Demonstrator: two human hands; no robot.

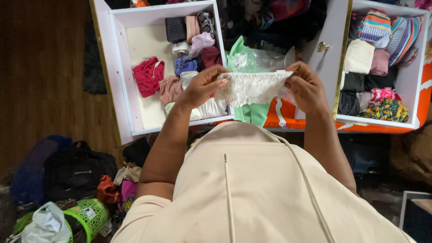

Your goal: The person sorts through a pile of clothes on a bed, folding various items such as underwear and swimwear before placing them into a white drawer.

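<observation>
A white lace garment [252, 87] is stretched flat between both hands in front of my chest. My left hand [202, 85] pinches its left upper corner, and my right hand [307, 85] pinches its right upper corner. Right behind the garment lie a clear plastic bag [261, 58] and a green cloth [249, 112]. Below my left hand stands an open white drawer [119, 72] with small folded clothes, among them a red lace piece [147, 75].
A second open white drawer [411, 76] at the right holds folded and rolled clothes. An orange surface [281, 118] lies under both drawers. On the wooden floor at the lower left sit a dark bag [74, 171], a green basket [92, 217] and loose clothes.
</observation>
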